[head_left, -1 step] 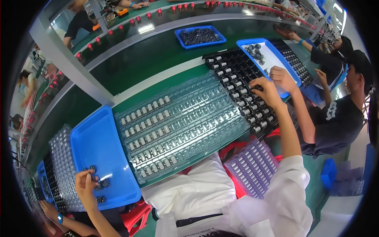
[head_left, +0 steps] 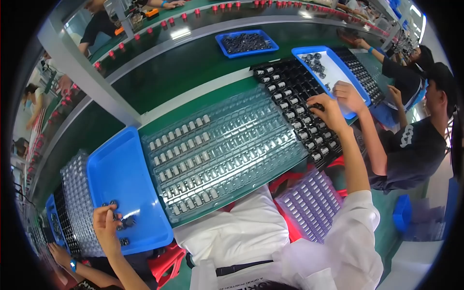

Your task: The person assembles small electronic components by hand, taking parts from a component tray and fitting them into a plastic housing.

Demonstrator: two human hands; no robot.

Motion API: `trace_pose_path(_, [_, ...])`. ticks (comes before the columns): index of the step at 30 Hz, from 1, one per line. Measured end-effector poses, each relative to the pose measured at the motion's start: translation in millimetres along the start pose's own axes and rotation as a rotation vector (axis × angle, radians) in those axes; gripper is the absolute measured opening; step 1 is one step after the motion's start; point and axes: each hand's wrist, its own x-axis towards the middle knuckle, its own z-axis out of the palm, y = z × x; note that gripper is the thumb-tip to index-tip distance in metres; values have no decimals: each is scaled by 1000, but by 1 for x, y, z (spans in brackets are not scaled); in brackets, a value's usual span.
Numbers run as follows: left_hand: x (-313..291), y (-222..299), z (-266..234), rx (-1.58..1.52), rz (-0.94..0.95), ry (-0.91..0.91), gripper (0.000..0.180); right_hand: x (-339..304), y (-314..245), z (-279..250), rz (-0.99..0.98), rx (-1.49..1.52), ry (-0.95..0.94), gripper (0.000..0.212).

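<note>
My left hand (head_left: 106, 229) is over the near end of the blue tray (head_left: 113, 169), fingers curled in a pinch. Small dark parts (head_left: 128, 222) lie beside its fingertips; what sits between the fingers is partly hidden. My right hand (head_left: 328, 112) reaches over the black compartment tray (head_left: 290, 92), its thumb and fingers closed on a small black part (head_left: 316, 106). Silver-and-black cylindrical pieces fill several pockets of that tray. Between my hands, a clear plastic tray (head_left: 241, 140) holds rows of small silver cylinders (head_left: 181, 154), mostly in its left part.
Beyond lies a blue tray of dark parts (head_left: 246, 43) on the green belt. At right, a co-worker's hand (head_left: 350, 96) is over a white-lined blue tray (head_left: 333, 67). A metal post (head_left: 92, 72) rises at left. A purple-tinted tray (head_left: 311, 205) of silver pieces sits lower right.
</note>
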Motion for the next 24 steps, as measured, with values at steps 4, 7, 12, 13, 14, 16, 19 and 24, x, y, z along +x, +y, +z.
trace_pose_path(4, [-10,8,24,-29,-13,-56,11,-3,3,1,-95,-148,20,21])
trace_pose_path(7, [-17,11,32,-138,-26,-176,16,-9,14,-9,-18,-95,-34,23])
trace_pose_path(12, [-39,25,56,-522,-185,-325,25,1,-90,16,25,-65,64,30])
trace_pose_path(13, [-45,27,64,-520,-188,-306,25,0,-132,27,33,113,41,29])
trace_pose_path(14, [-51,29,75,-356,-156,-325,28,-5,-161,44,-93,152,-30,27])
trace_pose_path(16, [-52,28,106,-250,-150,-385,37,-16,-214,81,-146,343,-141,27])
trace_pose_path(19, [-55,28,149,-149,-41,-447,39,-6,-247,130,-188,297,-38,30])
trace_pose_path(24, [-54,10,191,67,245,-347,25,-3,-248,158,-143,122,22,25])
